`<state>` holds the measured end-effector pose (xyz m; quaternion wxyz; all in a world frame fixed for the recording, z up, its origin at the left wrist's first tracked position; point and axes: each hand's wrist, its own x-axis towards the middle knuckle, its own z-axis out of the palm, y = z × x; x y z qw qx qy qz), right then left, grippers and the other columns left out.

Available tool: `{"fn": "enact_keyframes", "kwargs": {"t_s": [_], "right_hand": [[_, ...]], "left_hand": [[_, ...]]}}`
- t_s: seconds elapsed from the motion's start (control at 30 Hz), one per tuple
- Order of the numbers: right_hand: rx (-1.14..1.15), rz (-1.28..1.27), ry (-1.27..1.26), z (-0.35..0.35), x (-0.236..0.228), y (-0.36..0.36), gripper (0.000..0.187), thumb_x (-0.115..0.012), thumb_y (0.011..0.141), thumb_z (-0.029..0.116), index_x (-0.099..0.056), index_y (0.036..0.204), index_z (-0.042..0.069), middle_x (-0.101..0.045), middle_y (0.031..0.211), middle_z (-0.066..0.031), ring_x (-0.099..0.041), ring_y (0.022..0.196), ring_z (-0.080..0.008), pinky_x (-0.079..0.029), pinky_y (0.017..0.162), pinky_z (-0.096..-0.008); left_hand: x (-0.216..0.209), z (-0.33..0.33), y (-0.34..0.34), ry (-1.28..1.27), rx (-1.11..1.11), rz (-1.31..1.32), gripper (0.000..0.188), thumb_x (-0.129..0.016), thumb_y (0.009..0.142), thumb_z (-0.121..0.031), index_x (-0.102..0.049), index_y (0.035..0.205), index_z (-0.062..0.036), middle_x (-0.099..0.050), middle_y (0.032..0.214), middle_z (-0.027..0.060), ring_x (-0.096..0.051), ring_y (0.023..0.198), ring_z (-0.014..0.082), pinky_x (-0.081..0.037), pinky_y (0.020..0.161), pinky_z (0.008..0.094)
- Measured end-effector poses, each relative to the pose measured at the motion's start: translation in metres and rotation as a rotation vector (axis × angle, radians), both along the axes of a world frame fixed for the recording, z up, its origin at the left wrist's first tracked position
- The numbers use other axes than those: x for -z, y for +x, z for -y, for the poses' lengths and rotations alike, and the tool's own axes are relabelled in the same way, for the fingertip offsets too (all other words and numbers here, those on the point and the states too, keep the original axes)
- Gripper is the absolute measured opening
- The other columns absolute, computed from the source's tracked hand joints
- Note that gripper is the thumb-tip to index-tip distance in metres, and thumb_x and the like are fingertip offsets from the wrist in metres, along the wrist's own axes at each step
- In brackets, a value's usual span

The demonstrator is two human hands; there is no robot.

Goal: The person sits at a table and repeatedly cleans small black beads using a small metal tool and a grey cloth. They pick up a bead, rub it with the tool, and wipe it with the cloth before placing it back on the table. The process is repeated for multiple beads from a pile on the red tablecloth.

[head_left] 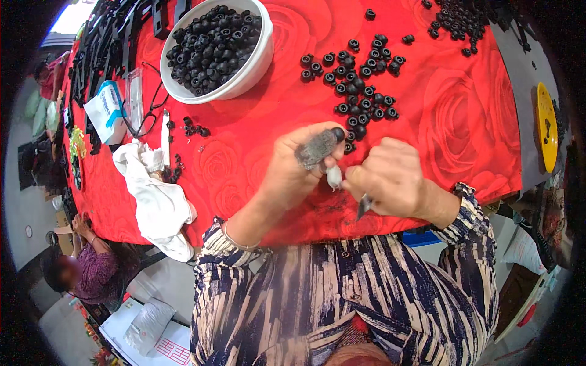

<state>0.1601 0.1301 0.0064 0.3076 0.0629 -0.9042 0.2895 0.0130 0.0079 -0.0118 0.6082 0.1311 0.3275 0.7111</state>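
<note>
Thumb and fingers of L hand (288, 163) pinch closed on 1 small round black part (338, 134) at the thumb tip, w/ 1 grey cover (315, 151) and 1 white cover (334, 177) on its digits, while R hand (390, 180), blurred, curls tight round 1 small blade (364, 207) nearby. Part's prob. light, stiff, maybe slippery as it's rounded, so best held by its sides, fingertips clear of the edge. Beyond, on the red-covered surface (232, 137): approx. 35 loose parts (368, 91) clustered, 1 white bowl (244, 87) w/ too many to count, 1 white cloth (155, 204) to L.
</note>
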Motion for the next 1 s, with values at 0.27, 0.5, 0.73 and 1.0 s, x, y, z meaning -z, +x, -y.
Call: {"fn": "enact_keyframes", "kwargs": {"t_s": [0.27,0.5,0.73,1.0], "right_hand": [[0.051,0.316,-0.632,-0.014,-0.013,-0.003,0.016,-0.052,0.086,0.004,-0.053,0.1,-0.003,-0.056,0.085,-0.0142,-0.059,0.075,-0.0255,-0.046,0.065,-0.0319],[0.106,0.259,-0.568,-0.014,0.001,-0.006,0.014,-0.052,0.088,0.005,-0.054,0.099,-0.002,-0.057,0.086,-0.015,-0.059,0.075,-0.0271,-0.046,0.066,-0.0334],[0.089,0.251,-0.558,-0.016,-0.002,-0.007,0.012,-0.053,0.087,0.005,-0.054,0.097,-0.002,-0.057,0.084,-0.0147,-0.06,0.075,-0.0277,-0.046,0.065,-0.034],[0.076,0.273,-0.558,-0.017,-0.005,-0.007,0.011,-0.055,0.085,0.003,-0.055,0.095,-0.002,-0.057,0.082,-0.0145,-0.06,0.072,-0.028,-0.047,0.063,-0.0339]], "left_hand": [[0.005,0.0,-0.001,0.046,0.013,-0.006,0.024,-0.053,0.089,-0.005,-0.057,0.11,0.0034,-0.058,0.086,0.0071,-0.054,0.071,0.0089,-0.046,0.062,0.0203],[0.006,0.0,0.0,-0.018,0.088,0.008,0.026,-0.05,0.091,-0.008,-0.056,0.114,0.0018,-0.059,0.086,0.0069,-0.055,0.069,0.0087,-0.048,0.061,0.0207],[0.004,0.0,0.002,-0.026,0.088,-0.055,0.026,-0.05,0.091,-0.009,-0.057,0.114,0.0006,-0.059,0.085,0.006,-0.055,0.07,0.0082,-0.049,0.06,0.0213],[0.009,0.002,-0.001,-0.014,0.126,-0.021,0.026,-0.051,0.09,-0.008,-0.057,0.114,0.0,-0.058,0.087,0.0059,-0.055,0.072,0.009,-0.047,0.063,0.0202]]}}
